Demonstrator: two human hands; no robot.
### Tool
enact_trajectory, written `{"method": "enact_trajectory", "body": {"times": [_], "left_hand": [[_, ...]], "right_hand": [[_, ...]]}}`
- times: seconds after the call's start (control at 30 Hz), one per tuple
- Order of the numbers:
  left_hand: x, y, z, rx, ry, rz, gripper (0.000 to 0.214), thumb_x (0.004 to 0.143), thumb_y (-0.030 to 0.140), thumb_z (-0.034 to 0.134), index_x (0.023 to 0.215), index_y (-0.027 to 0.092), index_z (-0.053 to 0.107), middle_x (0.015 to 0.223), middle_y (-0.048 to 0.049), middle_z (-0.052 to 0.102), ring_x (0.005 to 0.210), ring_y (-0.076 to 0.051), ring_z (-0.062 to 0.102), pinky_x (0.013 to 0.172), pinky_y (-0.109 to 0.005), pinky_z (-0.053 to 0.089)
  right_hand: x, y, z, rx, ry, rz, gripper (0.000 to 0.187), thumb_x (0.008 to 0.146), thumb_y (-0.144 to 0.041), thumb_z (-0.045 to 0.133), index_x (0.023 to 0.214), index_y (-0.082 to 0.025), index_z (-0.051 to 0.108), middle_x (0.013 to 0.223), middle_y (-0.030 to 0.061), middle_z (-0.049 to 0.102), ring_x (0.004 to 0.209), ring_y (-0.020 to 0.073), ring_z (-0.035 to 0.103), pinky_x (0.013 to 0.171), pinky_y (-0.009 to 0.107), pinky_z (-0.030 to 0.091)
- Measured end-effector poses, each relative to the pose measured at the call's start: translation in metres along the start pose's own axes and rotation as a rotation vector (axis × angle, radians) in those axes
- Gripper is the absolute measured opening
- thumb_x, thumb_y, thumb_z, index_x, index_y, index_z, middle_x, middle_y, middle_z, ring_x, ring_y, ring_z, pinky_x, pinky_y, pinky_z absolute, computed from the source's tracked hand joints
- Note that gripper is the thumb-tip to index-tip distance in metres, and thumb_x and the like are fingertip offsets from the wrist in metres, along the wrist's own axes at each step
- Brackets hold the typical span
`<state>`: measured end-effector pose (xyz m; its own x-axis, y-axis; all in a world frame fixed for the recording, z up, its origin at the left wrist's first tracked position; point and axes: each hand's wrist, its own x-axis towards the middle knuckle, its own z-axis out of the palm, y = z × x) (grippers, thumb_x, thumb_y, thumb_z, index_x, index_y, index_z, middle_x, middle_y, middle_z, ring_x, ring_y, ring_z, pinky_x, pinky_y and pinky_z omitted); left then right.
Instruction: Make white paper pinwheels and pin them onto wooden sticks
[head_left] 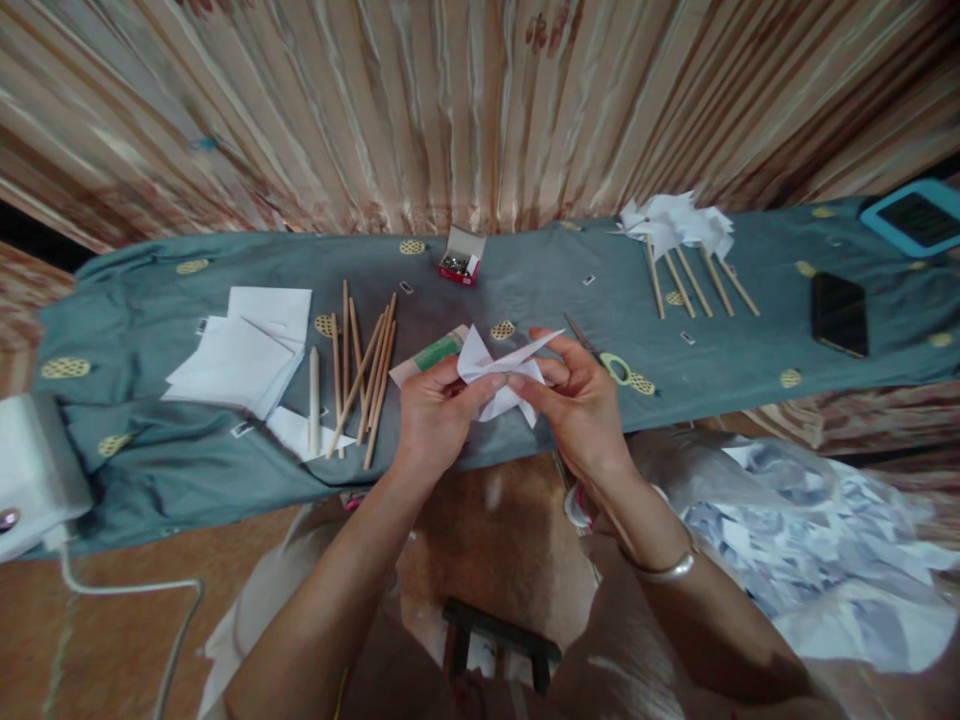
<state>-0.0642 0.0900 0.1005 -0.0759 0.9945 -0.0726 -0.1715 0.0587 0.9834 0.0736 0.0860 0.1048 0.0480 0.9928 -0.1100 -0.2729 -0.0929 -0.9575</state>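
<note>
Between my two hands, over the front edge of the cloth-covered table, is a white paper pinwheel with pointed folded blades. My left hand pinches its left side, thumb near the centre. My right hand grips the other side, its thumb and fingers meeting at the middle. Whether a pin is at the centre is too small to tell. Beneath my left fingers lies a green and white card. Just right of my right hand are scissors with light green handles. An opened red box of small metal pins stands behind.
Several wooden sticks, a white stick and square white papers lie on the left. Finished pinwheels on sticks rest at back right, near a dark phone and a blue-framed device. A bag of paper scraps sits below right.
</note>
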Motion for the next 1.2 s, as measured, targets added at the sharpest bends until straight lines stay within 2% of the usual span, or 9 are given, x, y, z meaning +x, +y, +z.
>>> {"method": "enact_trajectory", "body": {"times": [0.1, 0.37, 0.7, 1.2], "left_hand": [[-0.0007, 0.0012, 0.0002, 0.006, 0.010, -0.005, 0.022, 0.061, 0.035, 0.083, 0.071, 0.016, 0.075, 0.064, 0.0009, 0.066, 0.057, -0.010, 0.054, 0.054, -0.022, 0.043], [-0.0009, 0.0037, 0.0013, -0.063, 0.003, -0.055, 0.025, 0.060, 0.033, 0.085, 0.076, 0.016, 0.076, 0.070, -0.0009, 0.070, 0.059, -0.012, 0.058, 0.057, -0.025, 0.047], [-0.0005, 0.0027, 0.0014, -0.144, -0.030, -0.114, 0.028, 0.055, 0.034, 0.087, 0.072, 0.015, 0.074, 0.065, 0.0004, 0.069, 0.055, -0.010, 0.054, 0.053, -0.021, 0.044], [0.0017, 0.0005, 0.0003, -0.141, -0.015, -0.097, 0.027, 0.052, 0.029, 0.085, 0.073, 0.016, 0.075, 0.071, -0.0016, 0.074, 0.061, -0.014, 0.062, 0.060, -0.025, 0.051]], "right_hand": [[0.0002, 0.0004, 0.0003, 0.002, 0.003, 0.004, 0.051, 0.063, -0.031, 0.085, 0.106, -0.025, 0.058, 0.081, -0.0041, 0.076, 0.067, 0.0154, 0.069, 0.069, 0.033, 0.059], [0.0003, -0.0001, 0.0011, 0.006, -0.011, 0.035, 0.056, 0.062, -0.033, 0.086, 0.110, -0.027, 0.058, 0.081, -0.0038, 0.075, 0.072, 0.0167, 0.070, 0.073, 0.034, 0.058], [0.0004, -0.0047, 0.0049, 0.065, 0.006, 0.072, 0.055, 0.054, -0.030, 0.089, 0.100, -0.023, 0.061, 0.067, -0.0071, 0.071, 0.057, 0.0112, 0.063, 0.057, 0.024, 0.052], [0.0018, -0.0040, 0.0040, 0.042, -0.012, 0.145, 0.047, 0.055, -0.033, 0.087, 0.094, -0.022, 0.064, 0.070, -0.0040, 0.074, 0.055, 0.0137, 0.064, 0.058, 0.027, 0.053]]}}
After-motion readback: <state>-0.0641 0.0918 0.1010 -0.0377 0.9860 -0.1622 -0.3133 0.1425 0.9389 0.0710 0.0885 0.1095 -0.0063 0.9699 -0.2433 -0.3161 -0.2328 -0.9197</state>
